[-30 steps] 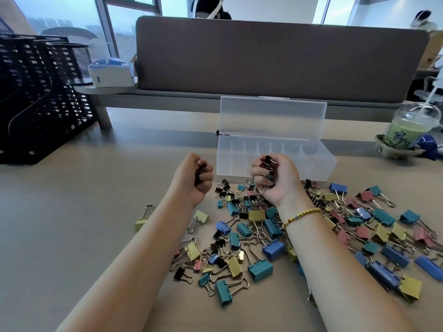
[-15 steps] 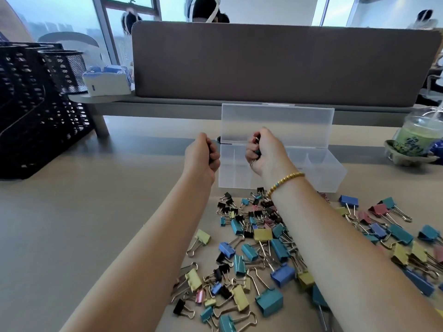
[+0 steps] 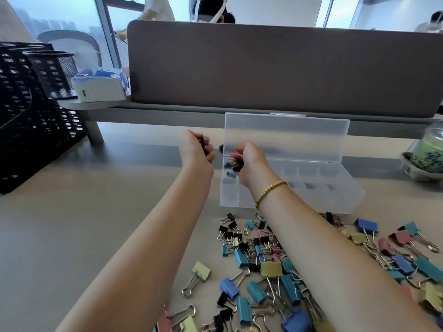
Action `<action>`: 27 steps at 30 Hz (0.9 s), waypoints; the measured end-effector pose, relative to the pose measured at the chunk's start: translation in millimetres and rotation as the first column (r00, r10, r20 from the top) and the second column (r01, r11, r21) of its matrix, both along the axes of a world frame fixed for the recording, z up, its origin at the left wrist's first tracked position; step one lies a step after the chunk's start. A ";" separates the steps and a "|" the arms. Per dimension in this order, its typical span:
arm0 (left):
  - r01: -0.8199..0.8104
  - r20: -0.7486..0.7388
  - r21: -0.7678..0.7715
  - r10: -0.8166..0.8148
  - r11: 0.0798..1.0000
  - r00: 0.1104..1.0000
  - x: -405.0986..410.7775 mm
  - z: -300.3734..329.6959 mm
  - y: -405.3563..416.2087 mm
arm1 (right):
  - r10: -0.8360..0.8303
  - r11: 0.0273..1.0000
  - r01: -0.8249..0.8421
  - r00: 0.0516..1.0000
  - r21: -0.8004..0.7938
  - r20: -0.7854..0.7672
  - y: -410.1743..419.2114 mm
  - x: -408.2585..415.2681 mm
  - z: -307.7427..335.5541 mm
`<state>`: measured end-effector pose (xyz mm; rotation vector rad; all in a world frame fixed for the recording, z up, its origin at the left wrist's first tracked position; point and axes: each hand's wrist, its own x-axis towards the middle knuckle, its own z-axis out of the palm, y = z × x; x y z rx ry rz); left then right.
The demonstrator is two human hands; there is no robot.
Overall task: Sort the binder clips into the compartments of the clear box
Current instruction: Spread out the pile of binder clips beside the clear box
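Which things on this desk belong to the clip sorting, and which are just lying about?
Job: clear box; loose binder clips; small clips in left hand and right hand.
Lying about: black mesh baskets; tissue pack; green drink cup.

Both hands have travelled from above the clip pile to the far box [image 3: 311,200]. The right hand [image 3: 249,161], a fist a moment ago, has loosened over the box's left end, and small dark clips [image 3: 231,167] now drop from it into the leftmost compartment. The left hand [image 3: 195,149] has come up just left of the box, fingers curled round black clips [image 3: 203,143].
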<state>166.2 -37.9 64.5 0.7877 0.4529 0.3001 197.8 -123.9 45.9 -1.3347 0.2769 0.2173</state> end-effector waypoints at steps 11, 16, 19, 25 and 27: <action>0.086 -0.053 0.336 -0.073 0.938 0.996 23.4 -8.9 -28.2 | -0.033 0.999 0.031 0.983 0.014 0.181 -14.3 3.7 -9.3; 0.161 -0.106 0.592 -0.121 0.790 0.987 31.3 -17.5 -35.1 | -0.085 0.952 0.010 0.969 0.307 0.231 -34.6 -2.0 -17.6; 0.141 -0.100 0.638 -0.100 0.757 0.990 28.6 -19.1 -35.6 | -0.118 0.940 0.026 0.961 0.341 0.250 -38.3 -4.2 -17.5; 0.136 -0.099 0.776 -0.095 0.616 0.991 28.5 -19.1 -36.3 | -0.110 0.957 0.037 0.965 0.288 0.239 -35.9 -5.3 -14.5; 0.175 -0.120 0.769 -0.130 0.615 0.984 26.7 -16.2 -36.1 | -0.114 0.958 0.046 0.967 0.283 0.229 -34.9 -5.6 -13.5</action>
